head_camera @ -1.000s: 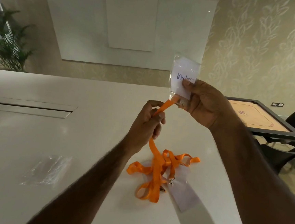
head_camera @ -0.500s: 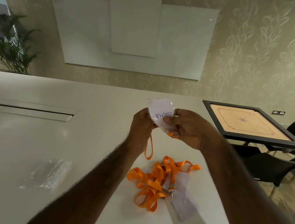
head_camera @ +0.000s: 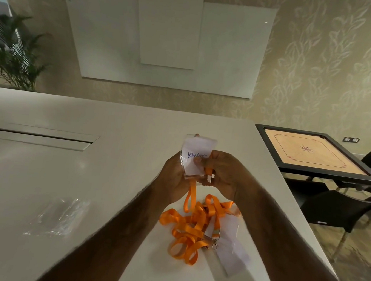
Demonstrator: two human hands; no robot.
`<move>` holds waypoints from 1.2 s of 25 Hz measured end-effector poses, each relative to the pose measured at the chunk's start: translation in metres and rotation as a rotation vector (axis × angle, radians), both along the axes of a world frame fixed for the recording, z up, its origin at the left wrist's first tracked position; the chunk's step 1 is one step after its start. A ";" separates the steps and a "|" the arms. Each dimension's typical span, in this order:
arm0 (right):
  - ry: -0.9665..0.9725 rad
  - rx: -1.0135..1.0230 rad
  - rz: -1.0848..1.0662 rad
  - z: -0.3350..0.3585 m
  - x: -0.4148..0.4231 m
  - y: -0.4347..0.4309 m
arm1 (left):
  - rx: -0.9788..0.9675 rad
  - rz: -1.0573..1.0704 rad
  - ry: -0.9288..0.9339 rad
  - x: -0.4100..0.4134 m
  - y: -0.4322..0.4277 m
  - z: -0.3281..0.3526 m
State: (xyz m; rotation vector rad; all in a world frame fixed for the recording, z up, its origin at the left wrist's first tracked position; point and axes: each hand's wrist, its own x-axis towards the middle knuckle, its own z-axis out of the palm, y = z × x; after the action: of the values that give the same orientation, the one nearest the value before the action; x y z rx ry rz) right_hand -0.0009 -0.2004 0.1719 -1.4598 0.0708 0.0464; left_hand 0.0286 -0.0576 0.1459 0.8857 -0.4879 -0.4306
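Above the white table [head_camera: 87, 176] I hold a clear badge sleeve [head_camera: 196, 157] with a white card in it that bears blue handwriting. My left hand [head_camera: 174, 177] grips its left edge from behind. My right hand [head_camera: 220, 172] pinches the sleeve's lower right corner together with the orange lanyard strap [head_camera: 190, 197], which hangs down from the sleeve. Below my hands a tangle of orange lanyards [head_camera: 190, 230] with a metal clip lies on the table, partly on top of other white card sleeves [head_camera: 231, 252].
Several empty clear plastic sleeves [head_camera: 59, 216] lie on the table at the left. A cable slot [head_camera: 37, 136] runs across the table's far left. Past the table's right edge stand a carrom board [head_camera: 309, 153] and black chairs [head_camera: 335, 209]. A plant [head_camera: 10, 53] is at far left.
My right hand brought the badge sleeve down from high up to just above the table. My left hand left the strap and took the sleeve's left edge; both hands are now close together.
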 end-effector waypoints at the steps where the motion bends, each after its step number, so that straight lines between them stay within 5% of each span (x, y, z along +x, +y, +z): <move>1: -0.017 -0.002 0.017 -0.001 0.000 -0.001 | 0.009 0.005 0.007 0.002 0.002 0.000; 4: -0.084 0.011 -0.053 -0.003 0.004 -0.005 | 0.071 -0.025 0.081 0.005 0.007 0.002; 11: -0.069 0.168 -0.184 -0.009 0.006 -0.017 | 0.890 0.292 -0.412 0.002 0.006 -0.024; 17: 0.059 0.260 -0.240 -0.013 0.007 -0.012 | 1.117 0.472 -0.519 0.005 0.009 -0.028; 20: 0.112 0.236 -0.162 -0.011 0.004 -0.009 | 1.098 0.574 -0.438 0.005 0.012 -0.028; 24: 0.222 0.103 -0.152 -0.016 0.002 -0.002 | 0.753 0.374 -0.063 0.002 0.017 -0.024; 30: 0.217 0.053 -0.080 -0.030 -0.005 0.028 | 0.579 0.251 0.220 -0.010 0.044 -0.025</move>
State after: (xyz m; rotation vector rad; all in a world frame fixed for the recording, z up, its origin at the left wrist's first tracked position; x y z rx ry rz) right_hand -0.0061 -0.1721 0.1419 -1.3929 0.3032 0.1405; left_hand 0.0186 -0.0139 0.1209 1.4200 -0.0370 -0.4386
